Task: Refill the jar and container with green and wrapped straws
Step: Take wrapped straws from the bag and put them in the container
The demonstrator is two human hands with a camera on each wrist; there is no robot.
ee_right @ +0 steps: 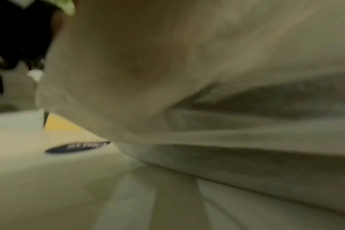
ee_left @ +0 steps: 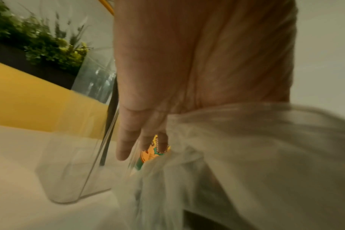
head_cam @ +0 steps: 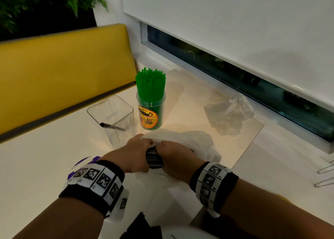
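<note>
Both grips, left hand (head_cam: 134, 153) and right hand (head_cam: 174, 156), clutching thin white plastic bag (head_cam: 189, 143) of dark wrapped straws (head_cam: 153, 159), round clear jar (head_cam: 151, 110) of green straws (head_cam: 151, 85) at twelve o'clock, yellow label unreadable

Ahead of my hands I had the clear container (head_cam: 113, 119) and the jar (head_cam: 151, 110) of green straws (head_cam: 150, 81) standing close together; bare worktop (head_cam: 36, 157) lay open leftward, a crumpled clear bag (head_cam: 229, 116) blocked the right.
</note>
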